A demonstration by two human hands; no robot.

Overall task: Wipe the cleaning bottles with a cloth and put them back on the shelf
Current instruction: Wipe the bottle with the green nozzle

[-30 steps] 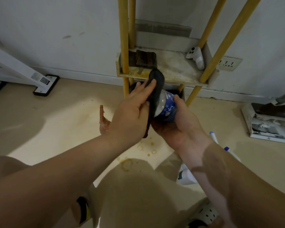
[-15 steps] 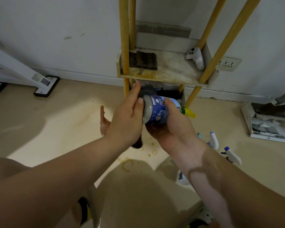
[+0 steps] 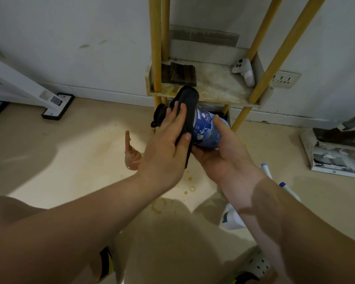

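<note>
Just off the front edge of the shelf [image 3: 213,87], above the floor [image 3: 70,150], the left fingers [image 3: 178,112] lay nearly straight over the cloth [image 3: 188,99]. They pressed it onto one end of the bottle [image 3: 205,130] rather than curling round it. A loose tail of cloth hung below the palm of the left hand [image 3: 166,146]. The right fingers were wrapped under the bottle, thumb over its blue label, so the right hand [image 3: 223,154] alone carried it, lying on its side. Which end held the cap could not be told; cloth and hand hid both ends.

The likeliest slip was the bottle itself. The left hand pushed against a one-handed hold, and a hard stroke could have shoved the smooth label out of the right palm. It would then have dropped onto the floor, among the stains [image 3: 192,188] and near the amber bottle [image 3: 132,158] and spray bottles [image 3: 266,171] standing there.

The cloth was only pressed, not pinched, so it could have slid off the rounded end and fallen. With the bottle on its side, a loose cap might have leaked. The shelf's edge sat close behind, and a long wipe could have knocked the cloth or knuckles against it.
</note>
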